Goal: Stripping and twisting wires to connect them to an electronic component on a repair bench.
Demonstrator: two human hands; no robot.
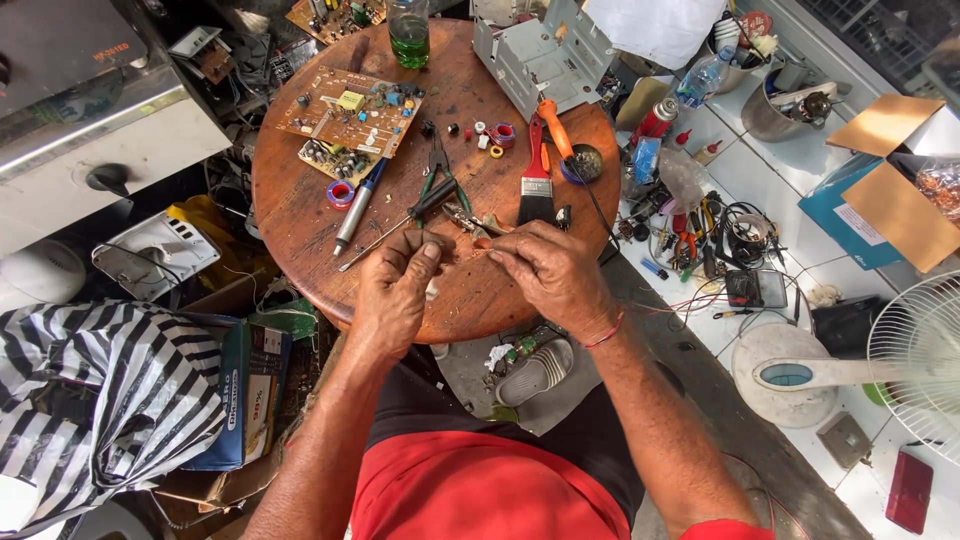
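Note:
My left hand (395, 290) and my right hand (550, 270) meet over the near edge of a round wooden table (300, 215). Between their fingertips is a small copper-coloured part (482, 243), pinched from both sides. Just beyond my fingers lie a screwdriver (400, 222) with a dark handle and small green-handled pliers (440, 180). A brown circuit board (350, 110) with coloured components lies at the far left of the table.
A paintbrush (536, 190), an orange-handled tool (555, 130), a pen-like tool (355, 210), a green-liquid bottle (408, 35) and a grey metal chassis (545, 60) are on the table. Tools and wires litter the white tiled floor (770, 190). A fan (915, 350) stands at right.

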